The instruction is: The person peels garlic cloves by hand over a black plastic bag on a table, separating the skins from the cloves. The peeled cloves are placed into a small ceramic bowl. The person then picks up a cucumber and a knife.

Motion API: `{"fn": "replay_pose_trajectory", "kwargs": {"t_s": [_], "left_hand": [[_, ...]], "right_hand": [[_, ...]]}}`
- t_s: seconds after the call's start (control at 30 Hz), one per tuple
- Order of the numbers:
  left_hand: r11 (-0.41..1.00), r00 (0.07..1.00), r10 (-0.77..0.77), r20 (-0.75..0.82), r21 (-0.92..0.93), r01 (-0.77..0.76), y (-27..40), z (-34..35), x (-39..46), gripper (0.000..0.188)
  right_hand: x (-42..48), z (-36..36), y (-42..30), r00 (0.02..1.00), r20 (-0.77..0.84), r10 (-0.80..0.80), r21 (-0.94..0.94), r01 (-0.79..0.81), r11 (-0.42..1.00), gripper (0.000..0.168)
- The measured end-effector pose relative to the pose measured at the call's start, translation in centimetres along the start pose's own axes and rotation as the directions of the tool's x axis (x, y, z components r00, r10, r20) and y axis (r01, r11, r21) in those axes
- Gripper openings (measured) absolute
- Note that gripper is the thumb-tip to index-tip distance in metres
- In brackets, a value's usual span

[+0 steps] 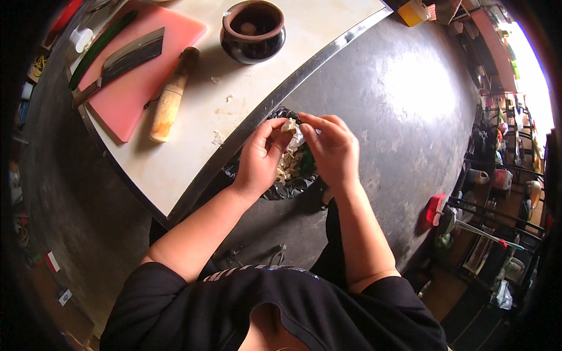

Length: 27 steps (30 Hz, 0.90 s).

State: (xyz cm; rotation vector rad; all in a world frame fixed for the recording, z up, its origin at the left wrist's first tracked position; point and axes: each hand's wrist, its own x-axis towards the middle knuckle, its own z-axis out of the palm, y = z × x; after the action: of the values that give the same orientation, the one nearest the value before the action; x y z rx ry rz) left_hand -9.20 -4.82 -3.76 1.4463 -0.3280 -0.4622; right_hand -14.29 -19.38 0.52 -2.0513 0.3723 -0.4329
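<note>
My left hand (pixel 260 153) holds a small whitish piece, seemingly a garlic bulb with papery skin (pixel 290 127), between thumb and fingers. Close beside it, my right hand (pixel 331 147) has its thumb and forefinger near or at the piece's right edge; whether they touch it cannot be told. Below both hands is a bin lined with a black plastic bag (pixel 287 191), holding pale peelings (pixel 287 166). A dark glazed clay pot (pixel 253 44) stands on the table, with a small pale piece inside. Left of the pot lies a wooden pestle (pixel 169 101), its upper end dark.
On the pale, metal-edged table (pixel 197 166), a pink cutting board (pixel 127 105) carries a cleaver (pixel 131 55) and a cucumber (pixel 101 50). Scraps of skin (pixel 218 137) lie on the tabletop. Black shelves (pixel 496 206) with containers and a red dustpan (pixel 435 209) are at the right.
</note>
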Motion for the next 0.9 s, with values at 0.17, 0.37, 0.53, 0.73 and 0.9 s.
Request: {"fn": "replay_pose_trajectory", "kwargs": {"t_s": [0.17, 0.37, 0.53, 0.73, 0.9], "left_hand": [[0.921, 0.962, 0.273, -0.021, 0.295, -0.255, -0.3, 0.4, 0.1, 0.022], [0.816, 0.927, 0.358, 0.113, 0.444, -0.370, 0.5, 0.2, 0.2, 0.033], [0.771, 0.891, 0.414, 0.186, 0.449, -0.452, -0.2, 0.1, 0.2, 0.043], [0.732, 0.859, 0.450, 0.246, 0.450, -0.512, 0.0, 0.2, 0.4, 0.046], [0.793, 0.896, 0.378, 0.232, 0.418, -0.443, 0.3, 0.5, 0.5, 0.040]], "right_hand": [[-0.4, -1.3, -0.5, 0.995, 0.064, 0.079, 0.015, -0.080, 0.997, 0.011], [-0.7, -1.8, -0.1, 0.990, 0.092, 0.103, -0.027, -0.101, 0.994, 0.014], [-1.1, -1.1, 0.1, 0.983, 0.063, 0.173, -0.020, -0.172, 0.985, 0.013], [-1.3, -1.0, 0.0, 0.964, 0.021, 0.265, -0.010, -0.264, 0.964, 0.014], [-1.0, -1.1, -0.2, 0.953, 0.020, 0.304, 0.056, -0.304, 0.951, 0.011]]}}
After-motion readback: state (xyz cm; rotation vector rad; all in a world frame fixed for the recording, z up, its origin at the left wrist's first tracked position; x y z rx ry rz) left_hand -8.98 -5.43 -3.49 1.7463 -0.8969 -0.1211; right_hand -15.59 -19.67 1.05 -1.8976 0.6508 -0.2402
